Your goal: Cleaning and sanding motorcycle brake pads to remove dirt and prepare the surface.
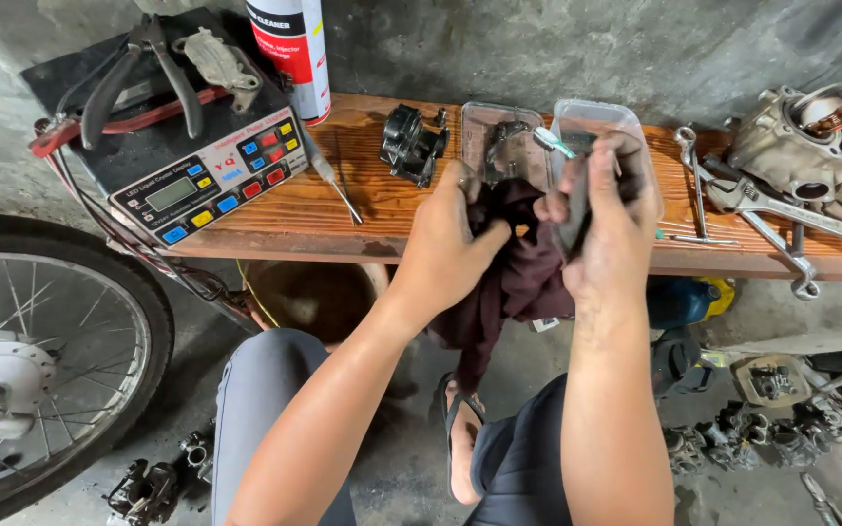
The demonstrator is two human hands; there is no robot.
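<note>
Fingers of the right hand [608,219] are clamped on a flat dark grey part [574,205], held upright at centre frame, while the fingers of the left hand [452,244] are closed into a dark maroon rag [514,278] that touches the part and hangs down below both hands. Just behind the hands, on the wooden tabletop [363,209], stand two clear plastic containers [587,122] side by side, with a toothbrush [555,142] lying across them. Left of these sits a small black engine piece [411,144], then a screwdriver [335,183] and a battery charger [187,146] with pliers [143,73] on top at the upper left. A spray can [291,54] stands at top centre. Wrenches [782,209] and a metal cylinder head [799,141] lie at the right. A motorcycle wheel [36,360] fills the lower left
</note>
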